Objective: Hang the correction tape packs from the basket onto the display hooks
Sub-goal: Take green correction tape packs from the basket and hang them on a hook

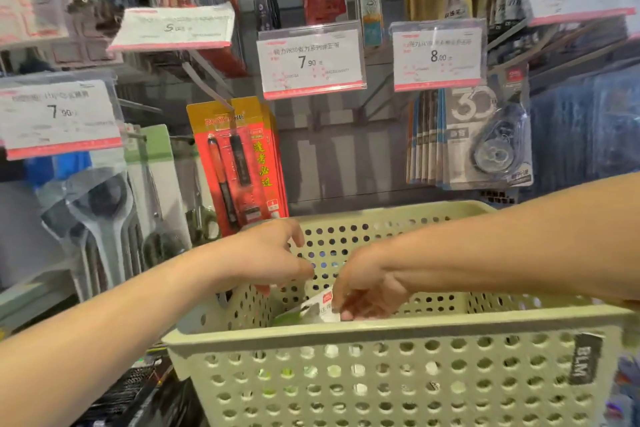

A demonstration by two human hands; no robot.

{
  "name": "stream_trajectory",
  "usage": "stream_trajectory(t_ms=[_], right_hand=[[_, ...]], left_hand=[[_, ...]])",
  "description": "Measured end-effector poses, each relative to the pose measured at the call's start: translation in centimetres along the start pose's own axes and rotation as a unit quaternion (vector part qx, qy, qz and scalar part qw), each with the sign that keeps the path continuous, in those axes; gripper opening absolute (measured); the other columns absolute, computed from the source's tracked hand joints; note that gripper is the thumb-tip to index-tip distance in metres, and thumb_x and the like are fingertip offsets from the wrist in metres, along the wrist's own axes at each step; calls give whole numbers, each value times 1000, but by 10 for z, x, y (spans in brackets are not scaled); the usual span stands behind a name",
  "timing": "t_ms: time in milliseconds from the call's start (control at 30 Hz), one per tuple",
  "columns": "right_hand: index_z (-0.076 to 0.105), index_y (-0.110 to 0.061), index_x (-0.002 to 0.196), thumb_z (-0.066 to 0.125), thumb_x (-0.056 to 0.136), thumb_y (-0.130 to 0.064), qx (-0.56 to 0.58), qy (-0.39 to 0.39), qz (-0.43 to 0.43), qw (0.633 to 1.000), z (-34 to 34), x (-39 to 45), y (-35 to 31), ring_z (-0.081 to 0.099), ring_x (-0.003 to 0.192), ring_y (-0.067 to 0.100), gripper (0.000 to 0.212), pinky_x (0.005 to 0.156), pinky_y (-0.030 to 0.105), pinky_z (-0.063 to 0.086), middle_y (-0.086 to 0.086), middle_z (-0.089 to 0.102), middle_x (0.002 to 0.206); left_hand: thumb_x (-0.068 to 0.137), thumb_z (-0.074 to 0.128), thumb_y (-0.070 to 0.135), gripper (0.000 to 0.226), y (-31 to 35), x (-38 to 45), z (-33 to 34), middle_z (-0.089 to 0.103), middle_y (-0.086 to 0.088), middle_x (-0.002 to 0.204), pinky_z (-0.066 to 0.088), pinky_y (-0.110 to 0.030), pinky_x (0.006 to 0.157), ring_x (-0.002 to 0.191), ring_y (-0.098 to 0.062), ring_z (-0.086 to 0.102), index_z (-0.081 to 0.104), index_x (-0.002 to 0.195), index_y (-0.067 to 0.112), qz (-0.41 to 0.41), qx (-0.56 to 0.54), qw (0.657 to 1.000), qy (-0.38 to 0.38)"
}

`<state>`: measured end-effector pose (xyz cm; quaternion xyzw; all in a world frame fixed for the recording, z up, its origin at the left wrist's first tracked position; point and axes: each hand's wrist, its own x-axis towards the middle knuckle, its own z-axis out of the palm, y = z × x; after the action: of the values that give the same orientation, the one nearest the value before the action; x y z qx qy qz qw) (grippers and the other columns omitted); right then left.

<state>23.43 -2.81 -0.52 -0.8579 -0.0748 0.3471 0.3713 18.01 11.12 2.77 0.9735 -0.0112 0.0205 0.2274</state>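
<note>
A pale green perforated basket (398, 333) fills the lower middle of the head view. Inside it lies a white and green correction tape pack (317, 308), partly hidden by the near rim. My right hand (367, 288) reaches down into the basket and pinches the pack's top edge. My left hand (270, 256) hovers over the basket's left rim with its fingers spread and nothing in them. Grey correction tape packs (485, 135) hang on a hook at the upper right, under the 8.00 price tag (438, 55). The hook behind the 7.90 tag (311, 62) shows no packs.
Red pen packs (239, 163) hang just left of the basket's far corner. Scissors packs (100, 218) hang at the left. Price tags and more hanging packs crowd the upper part of the view. Blue packs (588, 128) hang at the far right.
</note>
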Motion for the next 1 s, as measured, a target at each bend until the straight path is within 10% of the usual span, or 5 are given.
stream_trajectory(t_ms=[500,700,867,1000], right_hand=[[46,-6,80,36,96,-2,82,15,-55,995,-18,-24,-3,48,66,12,20,51,20,50,6,51,78],[45,-7,77,38,96,-1,115,52,-94,988,-35,-41,2,44,62,12,21,48,21,52,5,47,71],[49,-6,81,37,97,1,159,65,-137,976,-39,-54,-2,52,58,15,21,49,24,52,5,57,58],[50,-7,85,38,97,1,184,82,-158,967,-36,-56,-6,53,63,16,18,60,26,49,7,58,73]], left_hand=[[78,73,18,45,-2,-11,-19,60,-12,120,47,-43,96,115,-24,55,50,117,22,-27,-202,979,-3],[86,63,10,41,0,-17,-24,54,-11,123,45,-39,94,113,-27,54,45,123,16,-45,-256,966,-8],[90,43,-5,17,3,-20,-23,45,-13,77,45,-25,52,59,-19,52,48,102,7,-72,-324,943,12],[90,42,-6,26,1,-14,-23,49,-23,95,44,-36,66,77,-28,53,54,112,-4,-66,-344,935,48]])
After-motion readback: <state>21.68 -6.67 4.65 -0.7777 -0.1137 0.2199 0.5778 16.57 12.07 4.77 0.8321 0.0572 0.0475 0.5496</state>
